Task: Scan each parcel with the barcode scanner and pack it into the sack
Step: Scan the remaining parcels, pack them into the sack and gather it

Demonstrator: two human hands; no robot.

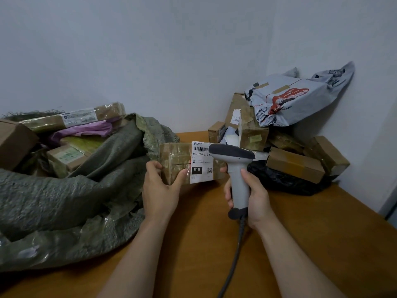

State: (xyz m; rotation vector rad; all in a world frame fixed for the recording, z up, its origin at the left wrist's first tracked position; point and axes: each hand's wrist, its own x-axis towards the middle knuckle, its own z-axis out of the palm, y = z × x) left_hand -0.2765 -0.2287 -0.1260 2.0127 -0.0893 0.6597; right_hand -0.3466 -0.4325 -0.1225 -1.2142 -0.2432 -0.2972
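While the taped parcel (182,161) was gripped at its near end by the left hand (160,190) above the table (300,233), beside the sack (75,190), the barcode scanner (235,168) was clasped by the right hand (255,201), its head over the label (200,162).

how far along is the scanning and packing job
Done: several parcels already lie in the green sack. In hand: the left hand holds a taped box while the right hand holds the scanner over its label. Left: a pile of boxes and a grey mailer to the right.
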